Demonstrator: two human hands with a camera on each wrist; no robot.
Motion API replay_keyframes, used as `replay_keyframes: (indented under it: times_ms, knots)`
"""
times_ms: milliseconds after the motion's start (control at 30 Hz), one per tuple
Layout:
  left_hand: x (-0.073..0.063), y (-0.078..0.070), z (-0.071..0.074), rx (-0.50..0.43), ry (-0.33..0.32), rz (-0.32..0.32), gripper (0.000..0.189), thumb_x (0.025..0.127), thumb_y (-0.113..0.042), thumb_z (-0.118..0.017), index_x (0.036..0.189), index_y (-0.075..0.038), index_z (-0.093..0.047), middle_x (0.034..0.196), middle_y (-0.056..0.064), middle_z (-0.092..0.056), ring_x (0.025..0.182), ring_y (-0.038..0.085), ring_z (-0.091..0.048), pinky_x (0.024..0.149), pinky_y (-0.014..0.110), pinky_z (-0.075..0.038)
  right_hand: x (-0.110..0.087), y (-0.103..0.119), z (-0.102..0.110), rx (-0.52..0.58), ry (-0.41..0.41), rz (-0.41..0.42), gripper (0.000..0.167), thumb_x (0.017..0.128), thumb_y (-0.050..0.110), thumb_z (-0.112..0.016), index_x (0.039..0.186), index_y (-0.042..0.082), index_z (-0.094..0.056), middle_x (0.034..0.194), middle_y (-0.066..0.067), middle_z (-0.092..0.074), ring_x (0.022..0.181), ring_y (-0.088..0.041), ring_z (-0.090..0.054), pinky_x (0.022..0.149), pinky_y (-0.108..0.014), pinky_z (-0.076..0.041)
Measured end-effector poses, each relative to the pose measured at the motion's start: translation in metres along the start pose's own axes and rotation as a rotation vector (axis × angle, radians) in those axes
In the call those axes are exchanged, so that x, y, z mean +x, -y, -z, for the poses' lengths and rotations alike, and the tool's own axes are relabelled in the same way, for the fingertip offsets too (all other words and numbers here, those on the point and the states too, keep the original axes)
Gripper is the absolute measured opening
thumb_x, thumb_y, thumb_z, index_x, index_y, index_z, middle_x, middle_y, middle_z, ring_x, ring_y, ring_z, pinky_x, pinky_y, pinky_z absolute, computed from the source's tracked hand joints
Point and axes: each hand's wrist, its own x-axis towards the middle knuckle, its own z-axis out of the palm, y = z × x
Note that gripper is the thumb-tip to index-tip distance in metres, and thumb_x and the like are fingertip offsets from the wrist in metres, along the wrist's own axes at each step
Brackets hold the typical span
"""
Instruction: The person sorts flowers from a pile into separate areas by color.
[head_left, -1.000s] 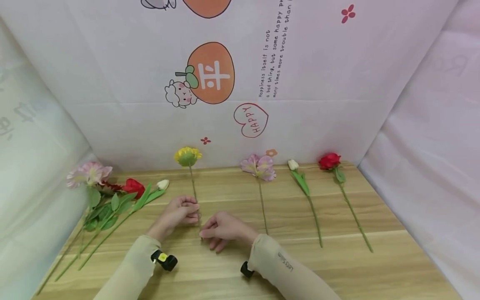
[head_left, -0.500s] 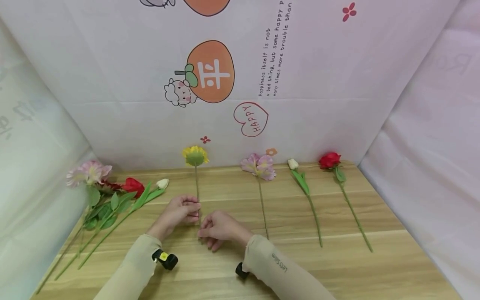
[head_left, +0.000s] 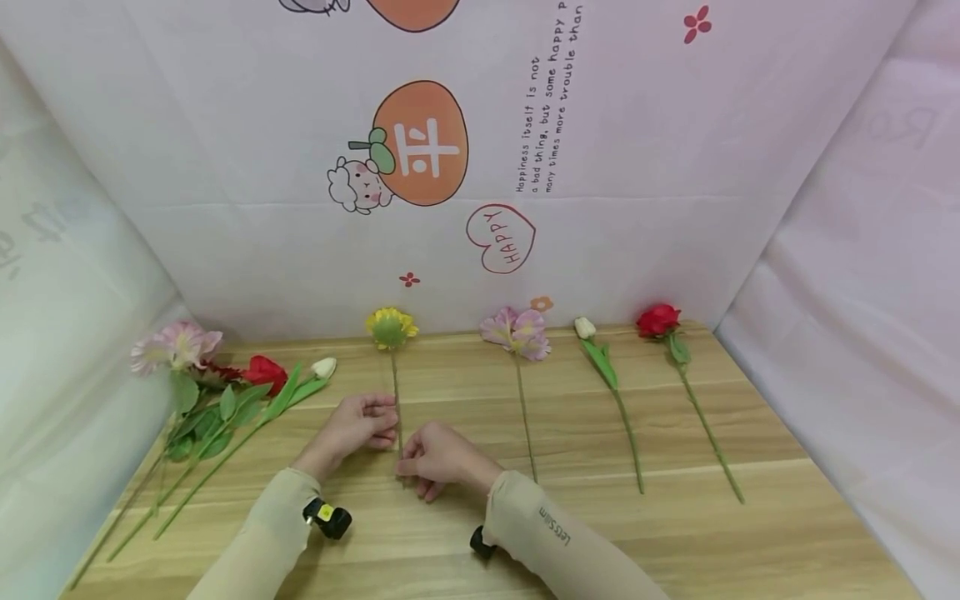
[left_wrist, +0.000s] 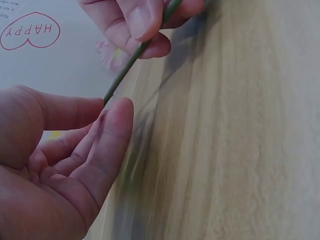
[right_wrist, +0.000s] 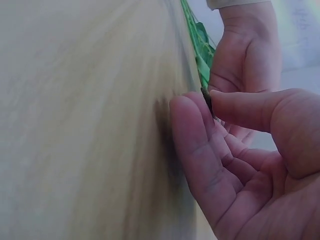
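A yellow flower (head_left: 391, 328) with a long thin green stem (left_wrist: 122, 75) lies between my two hands, its head toward the back wall. My left hand (head_left: 363, 423) pinches the stem around its middle between thumb and fingers. Lower down, my right hand (head_left: 441, 458) pinches the stem near its bottom end; the dark tip (right_wrist: 206, 96) shows between thumb and forefinger in the right wrist view. Both hands are just above the wooden table (head_left: 450, 542). In the left wrist view, the yellow head is mostly hidden behind the left hand.
A pink flower (head_left: 516, 333), a white tulip (head_left: 600, 358) and a red rose (head_left: 660, 321) lie in a row on the right. At the left is a pile with another pink flower (head_left: 180, 346), a red rose (head_left: 266, 373) and a white tulip (head_left: 324, 367). Printed cloth (head_left: 637, 150) hangs behind.
The yellow flower's head has shifted slightly right, then dropped toward the table's back edge. The right hand has moved a little left. Both hands keep hold of the stem.
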Motion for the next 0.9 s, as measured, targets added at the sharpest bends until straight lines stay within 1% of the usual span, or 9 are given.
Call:
replay_keyframes:
  times_ms: [100, 200, 333, 400, 533, 633, 733, 833, 900]
  knots:
    - [0.0, 0.001, 0.0, 0.044, 0.016, -0.018, 0.042, 0.102, -0.006, -0.061, 0.139, 0.011, -0.049, 0.111, 0.019, -0.064, 0.085, 0.02, -0.068, 0.073, 0.033, -0.062, 0.0, -0.002, 0.001, 0.001, -0.004, -0.007, 0.013, 0.095, 0.008, -0.072, 0.083, 0.005, -0.068, 0.071, -0.014, -0.07, 0.051, -0.02, -0.065, 0.05, -0.036, -0.061]
    - [0.001, 0.001, 0.0, 0.085, 0.014, -0.033, 0.042, 0.102, -0.008, -0.061, 0.139, 0.01, -0.05, 0.112, 0.019, -0.064, 0.086, 0.02, -0.067, 0.072, 0.033, -0.062, 0.0, -0.003, 0.001, 0.005, -0.009, -0.015, 0.012, 0.095, 0.008, -0.072, 0.085, 0.005, -0.068, 0.071, -0.013, -0.07, 0.051, -0.02, -0.065, 0.049, -0.035, -0.06]
    - [0.004, 0.002, -0.001, 0.14, 0.009, -0.056, 0.042, 0.101, -0.006, -0.061, 0.139, 0.01, -0.05, 0.109, 0.018, -0.066, 0.085, 0.02, -0.067, 0.07, 0.032, -0.062, 0.001, -0.003, 0.001, 0.015, -0.008, -0.025, 0.008, 0.095, 0.007, -0.071, 0.094, 0.004, -0.064, 0.072, -0.012, -0.07, 0.051, -0.019, -0.064, 0.048, -0.035, -0.06]
    - [0.007, 0.003, -0.002, 0.167, 0.005, -0.07, 0.043, 0.1, -0.005, -0.062, 0.139, 0.011, -0.05, 0.107, 0.017, -0.068, 0.082, 0.02, -0.067, 0.068, 0.032, -0.062, 0.002, -0.004, 0.001, 0.016, -0.001, -0.026, 0.011, 0.095, 0.007, -0.071, 0.1, 0.004, -0.061, 0.072, -0.011, -0.069, 0.052, -0.02, -0.064, 0.048, -0.035, -0.06]
    - [0.01, 0.005, -0.004, 0.228, 0.019, -0.102, 0.043, 0.099, -0.004, -0.062, 0.137, 0.014, -0.049, 0.101, 0.017, -0.07, 0.078, 0.019, -0.067, 0.065, 0.032, -0.061, 0.002, -0.004, 0.001, 0.011, 0.01, -0.033, 0.021, 0.096, 0.006, -0.07, 0.112, 0.001, -0.057, 0.074, -0.012, -0.069, 0.052, -0.022, -0.065, 0.048, -0.036, -0.06]
    - [0.011, 0.007, -0.005, 0.26, 0.035, -0.115, 0.039, 0.098, -0.001, -0.061, 0.133, 0.016, -0.051, 0.095, 0.015, -0.07, 0.074, 0.017, -0.065, 0.064, 0.032, -0.061, 0.002, -0.004, 0.0, -0.003, 0.002, -0.039, 0.033, 0.095, 0.004, -0.069, 0.123, -0.001, -0.053, 0.072, -0.012, -0.069, 0.051, -0.022, -0.064, 0.047, -0.036, -0.059]
    - [0.012, 0.007, -0.005, 0.275, 0.055, -0.122, 0.036, 0.097, 0.003, -0.061, 0.13, 0.016, -0.054, 0.09, 0.012, -0.068, 0.072, 0.015, -0.064, 0.063, 0.03, -0.06, 0.003, -0.004, -0.002, -0.02, -0.015, -0.04, 0.043, 0.095, 0.002, -0.069, 0.131, -0.001, -0.047, 0.07, -0.012, -0.068, 0.049, -0.021, -0.063, 0.046, -0.035, -0.059]
    - [0.012, 0.007, -0.005, 0.284, 0.078, -0.131, 0.035, 0.096, 0.005, -0.06, 0.128, 0.016, -0.054, 0.087, 0.011, -0.065, 0.07, 0.015, -0.062, 0.062, 0.028, -0.059, 0.004, -0.003, -0.003, -0.042, -0.028, -0.04, 0.044, 0.094, 0.002, -0.07, 0.132, -0.001, -0.047, 0.069, -0.012, -0.068, 0.047, -0.02, -0.063, 0.044, -0.034, -0.058]
    - [0.012, 0.006, -0.005, 0.284, 0.079, -0.128, 0.034, 0.096, 0.005, -0.06, 0.127, 0.016, -0.054, 0.086, 0.011, -0.064, 0.07, 0.015, -0.062, 0.062, 0.027, -0.059, 0.005, -0.003, -0.003, -0.054, -0.03, -0.04, 0.044, 0.094, 0.003, -0.07, 0.131, -0.001, -0.047, 0.069, -0.011, -0.068, 0.047, -0.02, -0.063, 0.044, -0.034, -0.058]
